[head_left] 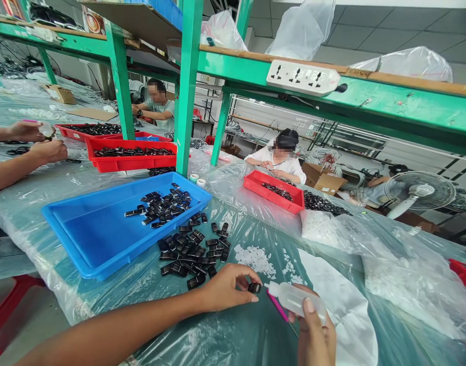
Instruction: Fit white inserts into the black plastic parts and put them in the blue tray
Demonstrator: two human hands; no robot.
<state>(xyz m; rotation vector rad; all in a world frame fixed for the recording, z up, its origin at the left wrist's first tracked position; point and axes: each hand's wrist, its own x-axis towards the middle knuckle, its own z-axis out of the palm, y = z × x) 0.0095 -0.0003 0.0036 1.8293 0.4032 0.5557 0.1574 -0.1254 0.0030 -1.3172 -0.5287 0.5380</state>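
My left hand point(230, 288) pinches a small black part point(254, 287) between thumb and fingers, above the plastic-covered table. My right hand point(315, 325) is wrapped round a translucent squeeze bottle point(297, 299), whose thin nozzle points left, close beside the black part; whether they touch I cannot tell. A pink tool point(277, 305) shows under the bottle, partly hidden. Loose black parts point(189, 256) lie heaped behind my left hand. More of them sit in the blue tray point(99, 203), at its right end. Small white pieces point(257, 260) are scattered on the table behind the bottle.
A white sheet point(343, 310) lies at the right, near bags of white pieces point(404, 290). Red trays point(131, 161) stand behind the blue tray. A green post point(189, 91) rises behind it. At the left edge, another person's hands point(48, 151) are at work; others sit farther back.
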